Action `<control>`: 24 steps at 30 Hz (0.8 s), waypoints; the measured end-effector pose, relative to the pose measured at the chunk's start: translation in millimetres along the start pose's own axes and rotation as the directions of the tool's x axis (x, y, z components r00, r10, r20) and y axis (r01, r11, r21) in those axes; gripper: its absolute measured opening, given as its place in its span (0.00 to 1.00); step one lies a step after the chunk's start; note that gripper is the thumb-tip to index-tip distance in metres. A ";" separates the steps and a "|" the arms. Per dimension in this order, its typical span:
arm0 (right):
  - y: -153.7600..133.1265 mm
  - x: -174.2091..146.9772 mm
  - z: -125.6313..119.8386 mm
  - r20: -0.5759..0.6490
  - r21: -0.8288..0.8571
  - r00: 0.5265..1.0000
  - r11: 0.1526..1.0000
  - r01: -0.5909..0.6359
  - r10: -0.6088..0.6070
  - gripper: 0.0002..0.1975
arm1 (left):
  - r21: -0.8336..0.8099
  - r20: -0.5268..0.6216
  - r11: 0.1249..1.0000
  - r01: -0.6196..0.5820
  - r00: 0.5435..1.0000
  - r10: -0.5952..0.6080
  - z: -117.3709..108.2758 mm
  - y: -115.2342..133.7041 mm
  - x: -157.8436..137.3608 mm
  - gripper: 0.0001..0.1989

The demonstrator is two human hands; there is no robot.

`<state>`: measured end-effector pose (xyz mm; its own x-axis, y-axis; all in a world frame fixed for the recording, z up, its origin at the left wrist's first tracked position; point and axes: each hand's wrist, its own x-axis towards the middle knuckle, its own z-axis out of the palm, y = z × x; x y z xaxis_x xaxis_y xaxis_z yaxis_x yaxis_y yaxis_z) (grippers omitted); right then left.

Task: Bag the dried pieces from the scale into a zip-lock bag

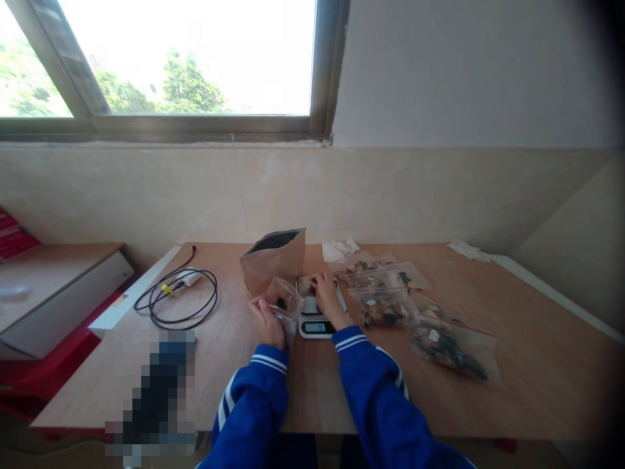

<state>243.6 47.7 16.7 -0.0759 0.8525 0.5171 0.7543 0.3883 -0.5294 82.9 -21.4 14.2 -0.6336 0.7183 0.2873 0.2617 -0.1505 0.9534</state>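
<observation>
My left hand (267, 322) is closed on the edge of a clear zip bag (291, 296), whose mouth tilts toward the scale. A small dark piece (282, 303) lies inside that bag. Over the pan of a small digital scale (302, 329) is my right hand (330, 301), its fingers curled down and pinched. Something dark shows at those fingertips, too small and covered to name. The scale's display (317, 327) is lit, but its figures are unreadable. Just behind the zip bag, a brown paper pouch (278, 266) stands upright with its top open.
Several clear zip bags of dark and tan pieces (385, 309) lie right of the scale, one bag with darker pieces (454, 355) nearest me. A coiled black cable (178, 299) with a white adapter (190, 277) is on the left. Crumpled tissue (346, 247) lies at the back.
</observation>
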 end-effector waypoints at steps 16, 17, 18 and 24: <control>-72.3 13.3 -34.3 0.167 0.752 0.974 0.619 -0.225 0.152 0.11 | -0.040 0.148 0.985 -0.171 0.973 0.175 -4.5 13.5 -5.1 0.21; -77.0 12.4 -34.4 0.200 0.720 0.974 0.657 -0.222 0.110 0.10 | -0.041 0.153 0.984 -0.176 0.972 0.180 -4.8 14.2 -5.4 0.21; -80.5 11.1 -33.8 0.214 0.682 0.973 0.700 -0.211 0.086 0.09 | -0.043 0.160 0.983 -0.179 0.970 0.184 -5.0 14.8 -5.7 0.21; -95.2 3.1 -28.5 0.177 0.423 0.982 0.896 -0.136 0.066 0.11 | -0.031 0.166 0.987 -0.159 0.973 0.162 -5.6 17.0 -6.4 0.22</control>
<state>190.1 3.4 87.9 -0.1398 0.9247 0.3542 0.4100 0.3796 -0.8293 87.4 -32.4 29.1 -0.4532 0.7872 0.4181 0.3363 -0.2834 0.8981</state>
